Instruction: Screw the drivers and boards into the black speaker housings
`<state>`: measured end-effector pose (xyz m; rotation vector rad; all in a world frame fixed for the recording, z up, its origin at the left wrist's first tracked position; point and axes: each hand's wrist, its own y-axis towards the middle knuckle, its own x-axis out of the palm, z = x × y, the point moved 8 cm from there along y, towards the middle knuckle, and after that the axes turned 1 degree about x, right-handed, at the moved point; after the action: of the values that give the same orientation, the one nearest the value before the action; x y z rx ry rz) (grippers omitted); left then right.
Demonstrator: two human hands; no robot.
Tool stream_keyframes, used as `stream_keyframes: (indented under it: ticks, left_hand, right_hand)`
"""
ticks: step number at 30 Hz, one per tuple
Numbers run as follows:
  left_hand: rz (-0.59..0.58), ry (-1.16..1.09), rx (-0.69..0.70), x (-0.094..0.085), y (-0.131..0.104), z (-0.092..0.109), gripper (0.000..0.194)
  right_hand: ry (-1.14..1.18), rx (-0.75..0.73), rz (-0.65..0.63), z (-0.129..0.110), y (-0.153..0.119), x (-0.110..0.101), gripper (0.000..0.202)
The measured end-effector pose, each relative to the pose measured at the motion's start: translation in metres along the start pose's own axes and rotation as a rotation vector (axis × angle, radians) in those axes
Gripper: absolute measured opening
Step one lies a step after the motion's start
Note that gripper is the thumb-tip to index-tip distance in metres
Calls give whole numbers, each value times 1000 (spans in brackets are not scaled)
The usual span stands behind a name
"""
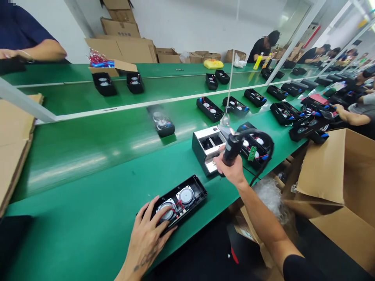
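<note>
My left hand (pixel 150 224) grips the left end of a black speaker case (pixel 195 189), its fingers reaching over the rim. Two round speaker drivers (pixel 185 196) sit inside, with red wires and small white connectors between them. My right hand (pixel 233 169) is wrapped around a black electric screwdriver (pixel 232 148), held upright with a thick cable looping off its top. The screwdriver is at the front of a white and black screw feeder (pixel 202 146); its tip is hidden or too small to make out.
Right of the feeder lie more open cases with a green circuit board (pixel 252 153). Several speaker cases stand along the green line, one blurred (pixel 161 121). A large cardboard box (pixel 328 175) stands at right. Other people sit along the far side and right.
</note>
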<state>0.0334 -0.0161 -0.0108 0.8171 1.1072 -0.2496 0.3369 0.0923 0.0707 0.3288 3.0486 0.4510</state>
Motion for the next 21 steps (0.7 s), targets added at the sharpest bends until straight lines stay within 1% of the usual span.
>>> stream_keyframes:
  ticks: [3,6,8,11,13,17,21]
  left_hand:
    - [-17,7,-7,0,2,2,10]
    - [-17,1,-6,-2,2,3,11]
    - [-17,1,-7,-2,3,4,12]
    - [-18,1,-9,-3,3,4,11]
    - [-21,-1,-7,-3,3,4,10]
    - [-22,-11,-4,-3,3,5,9]
    - [-13,-53,-49,-2,2,3,11]
  right_hand:
    - [242,1,-24,-11,-31,17,37]
    - [400,-75,-50,-25,-59,40,38]
    - [417,-106,-109,-28,-70,59,35]
    - [372,-91,-173,-21,-77,79,33]
    - [368,-83,-185,-15,-78,85,33]
    - [378,-70,-180,-8,-79,87,34]
    - [371,-81,-174,-8,-80,87,33]
